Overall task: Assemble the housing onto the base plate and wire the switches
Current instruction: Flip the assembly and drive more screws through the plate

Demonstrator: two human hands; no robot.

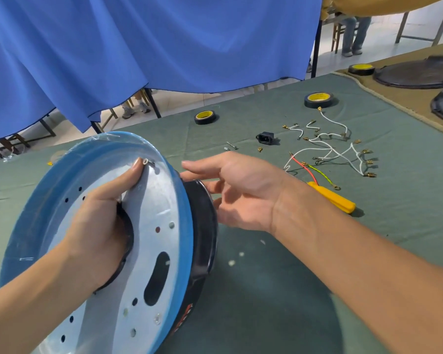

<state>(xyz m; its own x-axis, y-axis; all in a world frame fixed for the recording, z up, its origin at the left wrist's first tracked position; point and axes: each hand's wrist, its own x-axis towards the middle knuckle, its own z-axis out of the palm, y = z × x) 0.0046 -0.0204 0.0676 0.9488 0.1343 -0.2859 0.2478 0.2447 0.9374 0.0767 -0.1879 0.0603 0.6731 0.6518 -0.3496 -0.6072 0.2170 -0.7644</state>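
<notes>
The base plate (149, 226), a round blue-rimmed disc with a pale perforated face, stands tipped on edge between the two hands, with the black housing (202, 226) joined to its far side. Its flat face is turned toward the left hand (100, 226) and the viewer, so the axis through the disc and housing runs roughly sideways, from the left hand toward the right hand, leaning a little upward at the top rim.

The left hand reaches into the plate's large central opening, fingers curled around that opening's edge in a grip; its thumb is stretched up along the face, its tip touching a small metal terminal (145, 161) near the upper rim. The left forearm comes in from the lower left.

The right hand (241, 190) is on the housing side, open with fingers spread and loosely extended toward the black housing; whether the fingertips touch it cannot be told. Its palm faces the housing and its forearm comes in from the lower right.

Beyond the right hand on the green table cover (266, 290) lie white wires (327, 149) with terminals, a black socket (266, 138) and, just past the wrist, a yellow-handled tool (335, 198)
</notes>
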